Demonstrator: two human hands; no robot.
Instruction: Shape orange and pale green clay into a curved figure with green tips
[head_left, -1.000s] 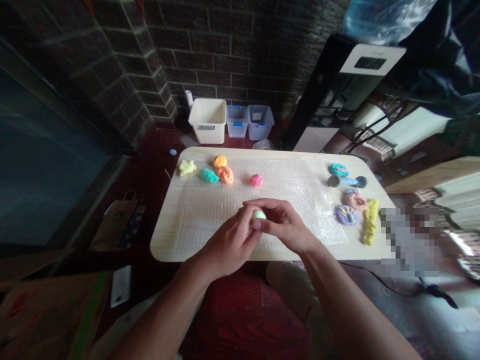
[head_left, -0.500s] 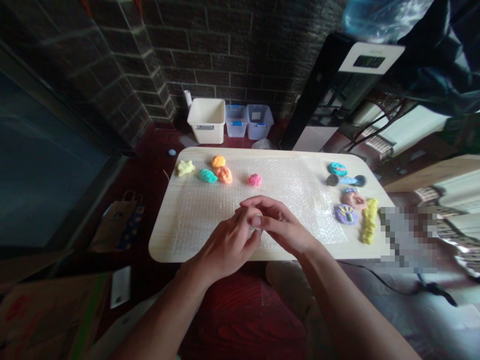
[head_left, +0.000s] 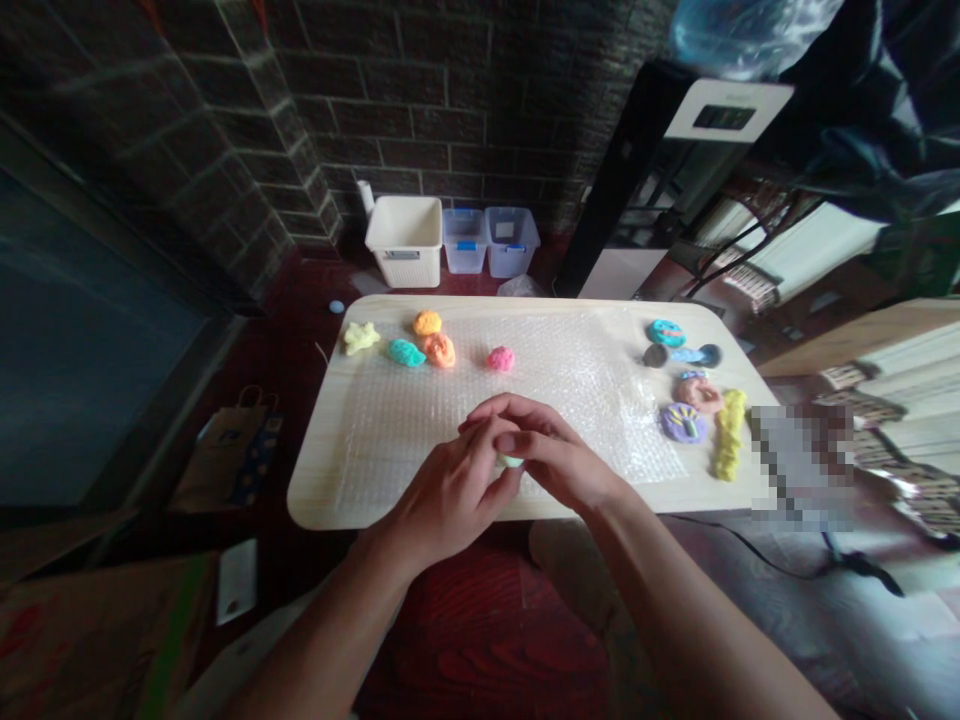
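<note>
Above the front part of the table, my left hand [head_left: 461, 485] and my right hand [head_left: 551, 445] are cupped together around a small pale green lump of modelling clay [head_left: 511, 461]. Only a sliver of the lump shows between the thumbs; fingers hide the rest. Beyond my hands a pink clay lump [head_left: 501, 358] lies on bubble wrap [head_left: 570, 365]. To its left sit an orange lump [head_left: 439, 350], a teal lump [head_left: 406, 352], a yellow-orange lump [head_left: 427, 322] and a pale yellow star-like piece [head_left: 361, 338].
At the table's right are a purple clay disc [head_left: 683, 423], a yellow strip [head_left: 729, 435], a brownish-pink piece [head_left: 700, 394], a blue-and-grey dumbbell shape [head_left: 682, 356] and a teal disc [head_left: 667, 333]. Behind the table stand a white bin [head_left: 405, 240], clear boxes [head_left: 511, 245] and a water dispenser [head_left: 626, 190].
The view has shifted slightly, so the table appears a little further left. My hands stay cupped together, and slightly more of the pale green clay shows between the thumbs.
</note>
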